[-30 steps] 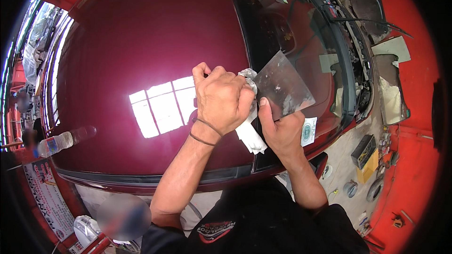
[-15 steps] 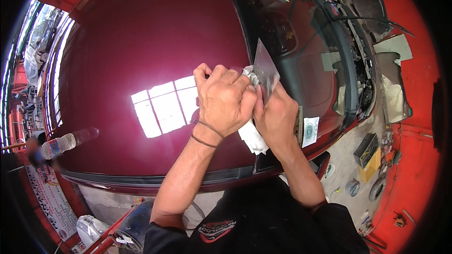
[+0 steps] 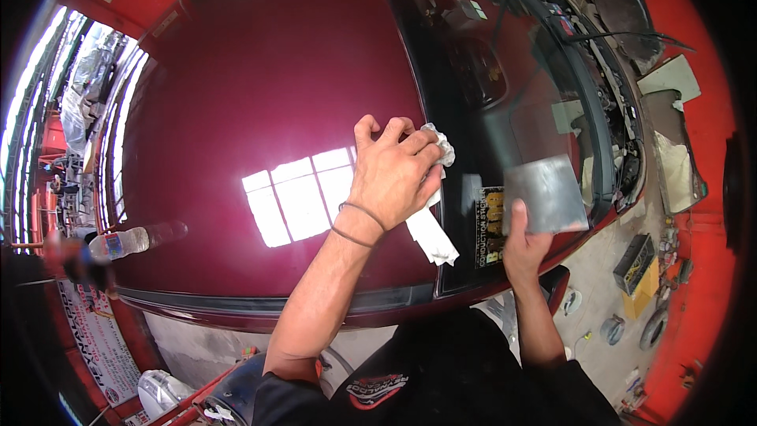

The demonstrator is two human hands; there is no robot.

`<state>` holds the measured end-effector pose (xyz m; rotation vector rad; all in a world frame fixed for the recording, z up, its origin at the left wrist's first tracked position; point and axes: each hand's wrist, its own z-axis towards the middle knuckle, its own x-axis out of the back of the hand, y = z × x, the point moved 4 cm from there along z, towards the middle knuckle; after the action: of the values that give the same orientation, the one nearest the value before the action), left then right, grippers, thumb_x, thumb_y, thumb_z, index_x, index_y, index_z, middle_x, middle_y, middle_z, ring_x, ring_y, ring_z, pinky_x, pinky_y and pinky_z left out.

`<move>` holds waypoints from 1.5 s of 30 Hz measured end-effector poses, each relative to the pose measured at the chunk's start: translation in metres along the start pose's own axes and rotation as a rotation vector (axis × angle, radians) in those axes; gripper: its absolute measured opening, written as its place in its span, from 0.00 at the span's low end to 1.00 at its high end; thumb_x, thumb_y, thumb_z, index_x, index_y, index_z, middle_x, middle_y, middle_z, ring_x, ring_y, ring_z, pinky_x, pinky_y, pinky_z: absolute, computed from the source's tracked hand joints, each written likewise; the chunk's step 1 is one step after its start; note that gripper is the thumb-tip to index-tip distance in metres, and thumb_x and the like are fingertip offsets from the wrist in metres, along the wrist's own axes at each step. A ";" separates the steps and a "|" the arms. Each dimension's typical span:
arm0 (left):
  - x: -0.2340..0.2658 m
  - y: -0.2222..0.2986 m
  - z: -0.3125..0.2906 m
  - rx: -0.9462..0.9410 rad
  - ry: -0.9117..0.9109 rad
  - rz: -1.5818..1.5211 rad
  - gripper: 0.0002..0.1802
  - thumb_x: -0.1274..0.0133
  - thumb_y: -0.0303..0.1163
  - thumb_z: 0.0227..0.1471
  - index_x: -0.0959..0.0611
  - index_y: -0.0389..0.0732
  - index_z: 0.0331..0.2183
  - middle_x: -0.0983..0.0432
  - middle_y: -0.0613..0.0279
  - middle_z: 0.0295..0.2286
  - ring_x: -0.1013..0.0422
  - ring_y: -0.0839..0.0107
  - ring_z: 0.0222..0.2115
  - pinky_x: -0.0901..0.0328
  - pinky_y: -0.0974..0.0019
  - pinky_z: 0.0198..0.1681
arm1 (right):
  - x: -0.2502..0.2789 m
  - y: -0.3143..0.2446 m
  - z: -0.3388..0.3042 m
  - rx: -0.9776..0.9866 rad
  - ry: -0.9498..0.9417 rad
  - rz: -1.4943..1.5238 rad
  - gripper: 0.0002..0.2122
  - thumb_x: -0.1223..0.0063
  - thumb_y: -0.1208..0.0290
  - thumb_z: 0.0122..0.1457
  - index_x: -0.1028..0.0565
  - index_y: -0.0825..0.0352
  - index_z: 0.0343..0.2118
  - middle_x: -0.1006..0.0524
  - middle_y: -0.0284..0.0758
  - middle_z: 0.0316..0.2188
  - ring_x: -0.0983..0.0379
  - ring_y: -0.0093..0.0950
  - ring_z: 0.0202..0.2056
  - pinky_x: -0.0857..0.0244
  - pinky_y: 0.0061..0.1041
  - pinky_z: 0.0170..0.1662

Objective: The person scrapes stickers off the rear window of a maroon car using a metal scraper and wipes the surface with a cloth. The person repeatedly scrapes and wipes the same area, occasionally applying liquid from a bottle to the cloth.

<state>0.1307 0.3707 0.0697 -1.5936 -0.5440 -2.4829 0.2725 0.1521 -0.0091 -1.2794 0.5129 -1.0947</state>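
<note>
Since the right hand has swung away to the right, we now see the flat square sheet well apart from the white cloth, where earlier it was close beside it. That leaves the cloth, we judge, to the left hand alone, which has stayed by the seam between the dark red car roof and the windshield. We see its fingers curled, gripping the cloth's bunched upper part; the right thumb presses the sheet's lower edge, pinching it against fingers we cannot see. Hazy grey with a pale sheen, the sheet shows over the windshield's near corner, beside a dark sticker; whether it touches the glass, we cannot tell.
</note>
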 end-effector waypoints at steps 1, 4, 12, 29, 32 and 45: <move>0.000 0.002 0.003 0.006 -0.012 0.027 0.11 0.34 0.38 0.50 0.10 0.49 0.38 0.16 0.74 0.47 0.28 0.65 0.51 0.45 0.42 0.57 | 0.014 0.012 -0.011 -0.051 0.008 0.030 0.12 0.45 0.71 0.74 0.20 0.76 0.50 0.18 0.36 0.46 0.23 0.25 0.47 0.31 0.28 0.53; -0.001 0.014 0.008 0.024 -0.038 0.147 0.10 0.35 0.37 0.51 0.10 0.50 0.38 0.17 0.74 0.48 0.30 0.62 0.56 0.46 0.40 0.58 | 0.053 0.038 -0.044 -0.089 0.009 -0.047 0.12 0.47 0.73 0.74 0.22 0.78 0.52 0.18 0.37 0.48 0.24 0.27 0.49 0.32 0.28 0.56; -0.008 0.046 -0.008 0.110 -0.171 0.500 0.23 0.40 0.38 0.61 0.17 0.43 0.56 0.24 0.63 0.60 0.40 0.51 0.69 0.52 0.30 0.65 | 0.088 0.094 -0.070 -0.179 0.112 0.111 0.11 0.47 0.74 0.73 0.22 0.77 0.51 0.18 0.39 0.48 0.22 0.31 0.49 0.32 0.31 0.57; -0.044 -0.049 0.084 0.147 -0.287 0.626 0.47 0.63 0.65 0.70 0.33 0.33 0.70 0.38 0.46 0.70 0.45 0.52 0.73 0.57 0.23 0.71 | 0.083 0.114 -0.081 -0.120 0.229 0.073 0.14 0.47 0.77 0.70 0.23 0.81 0.53 0.17 0.48 0.49 0.19 0.39 0.49 0.29 0.35 0.57; -0.054 -0.110 0.150 0.312 -0.383 0.632 0.49 0.64 0.69 0.68 0.38 0.39 0.72 0.45 0.53 0.74 0.48 0.52 0.74 0.61 0.19 0.71 | 0.086 0.109 -0.078 -0.114 0.222 0.081 0.14 0.47 0.77 0.70 0.23 0.81 0.53 0.17 0.48 0.49 0.19 0.38 0.49 0.29 0.34 0.57; -0.056 -0.100 0.130 0.285 -0.412 0.647 0.50 0.69 0.71 0.68 0.40 0.43 0.74 0.49 0.58 0.75 0.59 0.55 0.77 0.70 0.20 0.73 | 0.085 0.107 -0.069 0.002 0.196 0.027 0.12 0.45 0.75 0.72 0.20 0.81 0.48 0.15 0.45 0.44 0.18 0.35 0.44 0.28 0.35 0.52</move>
<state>0.2339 0.5069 0.0458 -1.7990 -0.3294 -1.5552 0.2917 0.0348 -0.1062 -1.1664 0.6735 -1.2039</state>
